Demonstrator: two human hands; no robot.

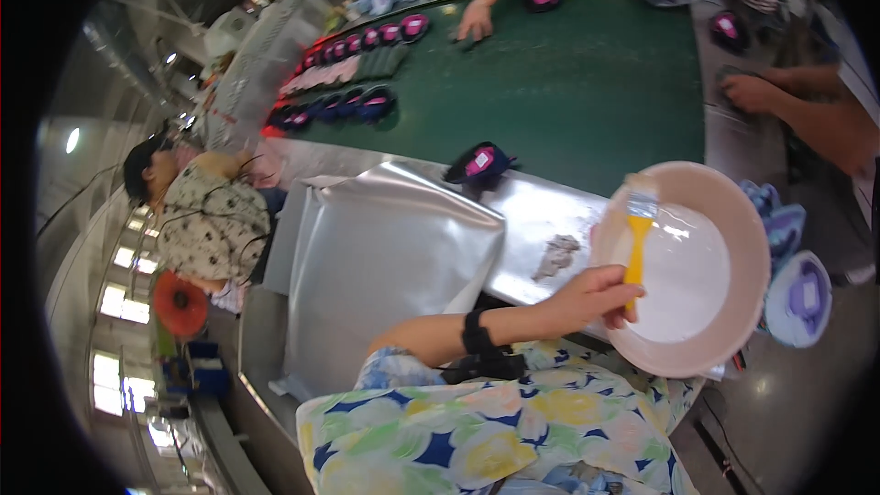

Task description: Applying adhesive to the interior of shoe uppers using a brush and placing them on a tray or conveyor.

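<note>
My left hand point(587, 301) is closed round the yellow handle of a paintbrush point(634, 261), its pale bristles pointing away from me. The brush is over the near-left part of a large pale pink basin point(753, 266), whose bottom is covered with white liquid point(683, 284). A black band circles my left wrist. My right hand does not show. Left of the basin, a metal tabletop point(527, 211) carries a greyish smeared patch point(556, 257). A dark blue shoe-like piece with a pink label point(481, 163) sits at the tabletop's far edge.
Beyond lies a green conveyor belt point(550, 82) with rows of dark shoe-like pieces point(376, 103) at its left. A silvery sheet point(385, 247) covers my left side. Co-workers' hands point(475, 20) work across and at the right point(752, 92). Light blue shoe-like pieces point(796, 302) stand beside the basin.
</note>
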